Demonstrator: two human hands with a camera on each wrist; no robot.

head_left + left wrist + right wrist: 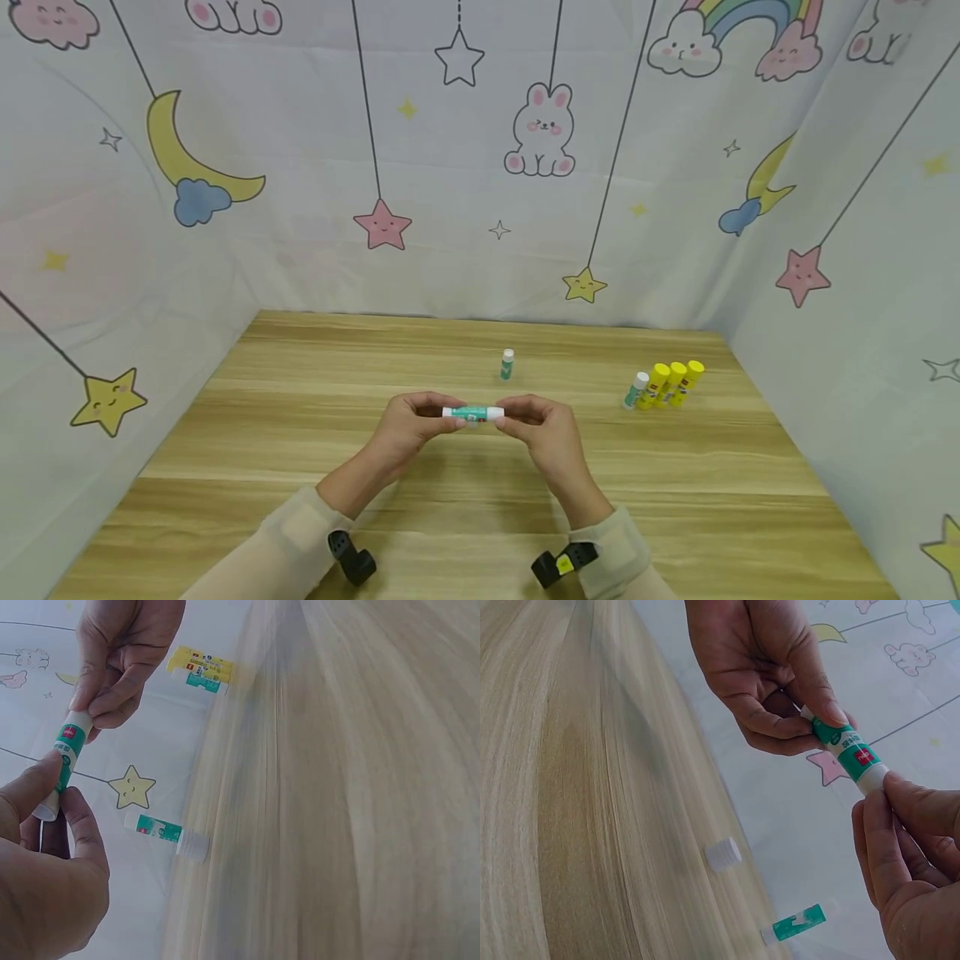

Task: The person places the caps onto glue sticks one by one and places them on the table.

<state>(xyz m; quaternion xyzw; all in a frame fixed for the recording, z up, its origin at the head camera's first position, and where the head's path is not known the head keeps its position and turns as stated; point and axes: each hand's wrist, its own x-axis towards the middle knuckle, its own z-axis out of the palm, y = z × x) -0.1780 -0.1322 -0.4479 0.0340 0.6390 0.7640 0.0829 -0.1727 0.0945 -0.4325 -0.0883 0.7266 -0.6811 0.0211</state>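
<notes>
A green-and-white glue stick [472,413] is held level above the table between both hands. My left hand [408,429] pinches one white end, thumb in front and fingers behind. At the other white end, my right hand [551,429] pinches with thumb and fingertips. The left wrist view shows the held glue stick [69,750] with its red label patch facing the camera. Beyond the hands, a second green glue stick [507,364] stands upright. A small white ridged cylinder [724,855], perhaps a cap, sits on the table in the wrist views; the head view does not clearly show it.
Toward the right of the wooden table [300,358] stands a row: one green-and-white glue stick [636,390] beside three yellow glue sticks [677,383]. A printed cloth [465,275] with stars and rabbits rises behind the table and along both sides.
</notes>
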